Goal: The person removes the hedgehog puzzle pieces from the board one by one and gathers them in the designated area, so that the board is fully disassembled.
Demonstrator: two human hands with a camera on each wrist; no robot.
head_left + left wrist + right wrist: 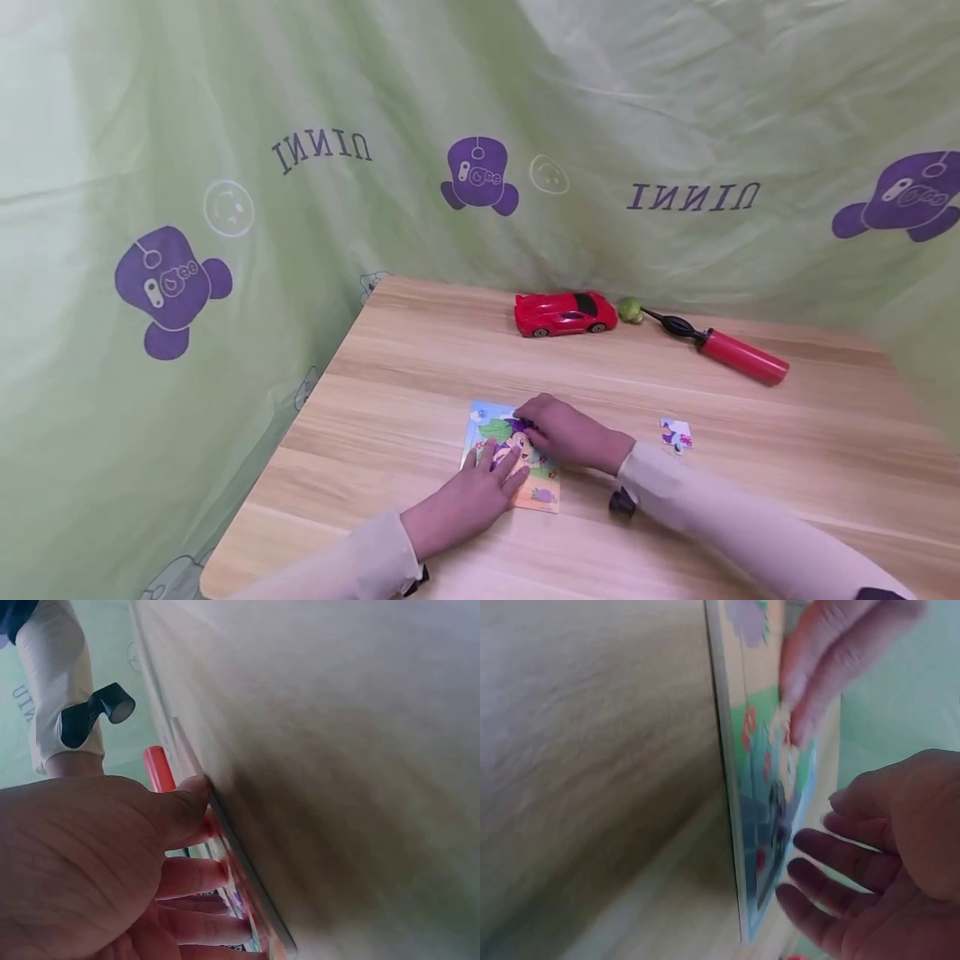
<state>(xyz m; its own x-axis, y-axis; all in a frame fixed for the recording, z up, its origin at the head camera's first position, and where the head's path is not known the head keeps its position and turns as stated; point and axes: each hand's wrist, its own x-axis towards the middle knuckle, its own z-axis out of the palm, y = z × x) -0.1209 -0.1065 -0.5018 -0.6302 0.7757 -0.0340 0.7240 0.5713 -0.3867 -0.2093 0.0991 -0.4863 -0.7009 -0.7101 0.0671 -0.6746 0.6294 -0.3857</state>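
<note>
A jigsaw puzzle board [543, 497] with a cartoon picture of a purple-haired figure lies flat on the wooden table. My left hand [465, 510] rests on its lower left part with the fingers spread. In the left wrist view the left thumb [193, 799] touches the board's edge. Over the upper right of the board is my right hand [573, 432], its fingertips at the picture's surface. The right wrist view shows those fingers [832, 851] apart and loosely bent, with nothing visible between them. To the right lies a loose puzzle piece [677, 433] on the table.
At the back of the table [360, 400] stand a red toy car [562, 315], a small green round object [629, 311] and a red hand pump [742, 356] with a black nozzle. A green printed curtain [405, 233] hangs behind and at the sides.
</note>
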